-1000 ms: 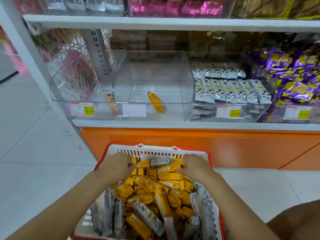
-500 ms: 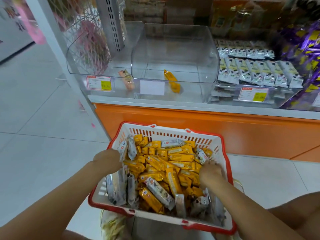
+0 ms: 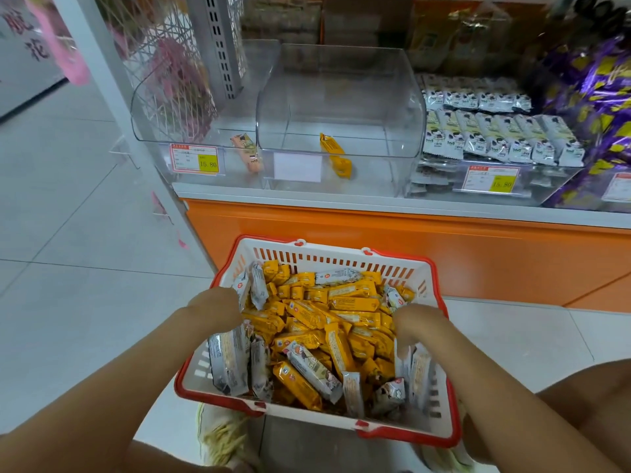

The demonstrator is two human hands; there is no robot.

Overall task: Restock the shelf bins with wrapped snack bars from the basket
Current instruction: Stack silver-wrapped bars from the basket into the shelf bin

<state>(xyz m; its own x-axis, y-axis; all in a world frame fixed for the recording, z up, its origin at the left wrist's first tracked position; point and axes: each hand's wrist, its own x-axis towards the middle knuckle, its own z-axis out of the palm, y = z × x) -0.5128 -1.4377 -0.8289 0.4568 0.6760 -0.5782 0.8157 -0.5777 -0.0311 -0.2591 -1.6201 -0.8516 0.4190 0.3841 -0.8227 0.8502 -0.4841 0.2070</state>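
Both hands have their fingers sunk among the bars and hidden, so I cannot tell whether they are clenched on anything or loose. The left hand dips in at the basket's left side, the right hand at its right. Between them lie yellow bars; silver bars stand on edge near each wrist. All sit in the basket, white with a red rim. Beyond the fingers, above an orange base, a clear bin holds one yellow bar. Left of it, another bin holds a pink bar; to the right are silver packs and purple packs. Pale floor tiles spread leftward.
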